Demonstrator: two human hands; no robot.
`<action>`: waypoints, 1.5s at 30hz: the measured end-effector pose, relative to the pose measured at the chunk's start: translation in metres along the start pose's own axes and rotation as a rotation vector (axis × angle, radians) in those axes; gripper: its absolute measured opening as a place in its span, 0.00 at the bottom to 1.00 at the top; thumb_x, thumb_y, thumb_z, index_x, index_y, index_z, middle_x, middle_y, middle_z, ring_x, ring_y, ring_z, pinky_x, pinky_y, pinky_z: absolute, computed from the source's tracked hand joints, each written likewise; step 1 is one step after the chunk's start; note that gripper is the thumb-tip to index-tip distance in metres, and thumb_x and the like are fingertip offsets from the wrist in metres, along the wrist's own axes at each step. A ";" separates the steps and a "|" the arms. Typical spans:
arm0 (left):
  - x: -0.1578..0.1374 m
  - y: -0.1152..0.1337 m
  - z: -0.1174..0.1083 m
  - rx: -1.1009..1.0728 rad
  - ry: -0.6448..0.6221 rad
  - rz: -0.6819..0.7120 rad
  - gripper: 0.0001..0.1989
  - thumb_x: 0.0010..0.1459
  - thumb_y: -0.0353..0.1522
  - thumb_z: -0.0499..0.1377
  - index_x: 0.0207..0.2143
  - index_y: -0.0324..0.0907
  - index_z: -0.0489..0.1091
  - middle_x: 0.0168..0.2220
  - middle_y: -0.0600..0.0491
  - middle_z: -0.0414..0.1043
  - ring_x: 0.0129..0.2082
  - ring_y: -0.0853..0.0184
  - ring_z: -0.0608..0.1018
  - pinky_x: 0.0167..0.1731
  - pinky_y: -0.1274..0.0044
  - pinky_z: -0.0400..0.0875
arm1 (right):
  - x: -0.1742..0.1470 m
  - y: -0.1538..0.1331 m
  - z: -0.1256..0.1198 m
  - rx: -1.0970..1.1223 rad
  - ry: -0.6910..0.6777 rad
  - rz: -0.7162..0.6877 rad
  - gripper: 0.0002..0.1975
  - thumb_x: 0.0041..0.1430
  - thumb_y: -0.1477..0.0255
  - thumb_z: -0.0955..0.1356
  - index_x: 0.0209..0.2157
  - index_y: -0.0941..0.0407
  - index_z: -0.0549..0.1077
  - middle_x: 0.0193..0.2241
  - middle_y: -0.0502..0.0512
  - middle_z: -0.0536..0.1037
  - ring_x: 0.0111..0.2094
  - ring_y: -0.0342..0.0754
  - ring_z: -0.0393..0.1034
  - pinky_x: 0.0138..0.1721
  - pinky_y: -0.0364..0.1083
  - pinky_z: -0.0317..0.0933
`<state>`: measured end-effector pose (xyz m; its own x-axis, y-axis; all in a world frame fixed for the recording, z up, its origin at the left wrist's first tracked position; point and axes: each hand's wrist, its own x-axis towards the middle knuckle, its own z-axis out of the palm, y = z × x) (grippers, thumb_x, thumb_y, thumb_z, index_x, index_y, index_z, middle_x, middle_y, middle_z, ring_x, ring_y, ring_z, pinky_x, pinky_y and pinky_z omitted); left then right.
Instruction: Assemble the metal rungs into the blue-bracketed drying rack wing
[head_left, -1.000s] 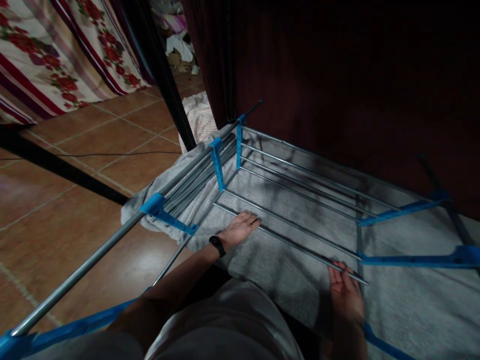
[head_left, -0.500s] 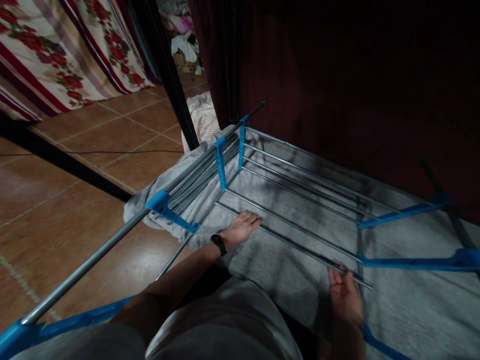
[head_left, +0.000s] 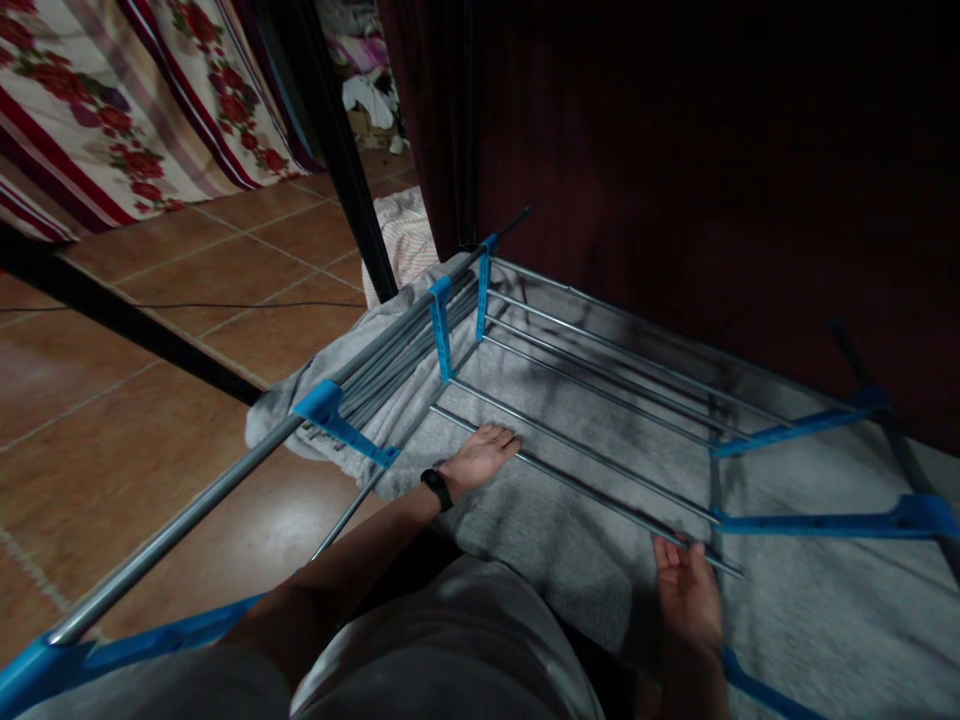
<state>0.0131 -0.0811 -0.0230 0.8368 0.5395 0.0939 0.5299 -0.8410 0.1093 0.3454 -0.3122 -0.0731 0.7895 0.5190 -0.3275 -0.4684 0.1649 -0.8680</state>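
Note:
A drying rack of grey metal rods (head_left: pixel 585 450) and blue plastic brackets (head_left: pixel 825 523) stands in front of me, with a grey towel (head_left: pixel 540 520) spread beneath its rods. My left hand (head_left: pixel 480 456), a black band on its wrist, lies flat on the towel with the fingertips against the nearest rod. My right hand (head_left: pixel 688 592) rests palm down on the towel at that rod's right end, fingers apart and touching the rod. Neither hand holds anything.
A folded wing of the rack (head_left: pixel 390 350) rises at the left, its long rail (head_left: pixel 187 530) running toward me. A dark wall (head_left: pixel 712 180) is behind the rack. Brown floor tiles (head_left: pixel 150 420), a black pole (head_left: pixel 345 170), a striped cloth (head_left: pixel 405 235) and a floral fabric (head_left: pixel 112 100) lie left.
Almost nothing has moved. My right hand has shifted slightly along the rod's right end; the view has drifted a little.

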 end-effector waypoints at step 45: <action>-0.033 -0.042 -0.005 -0.048 0.220 -0.146 0.16 0.69 0.28 0.52 0.52 0.43 0.76 0.48 0.46 0.79 0.49 0.60 0.80 0.59 0.63 0.69 | 0.003 -0.003 0.001 0.089 0.025 -0.014 0.10 0.51 0.66 0.78 0.34 0.51 0.79 0.38 0.50 0.83 0.45 0.48 0.79 0.62 0.58 0.67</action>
<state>-0.0377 -0.0633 -0.0262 0.6990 0.6554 0.2861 0.6312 -0.7535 0.1838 0.3488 -0.3105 -0.0707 0.8051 0.4956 -0.3259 -0.4900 0.2460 -0.8363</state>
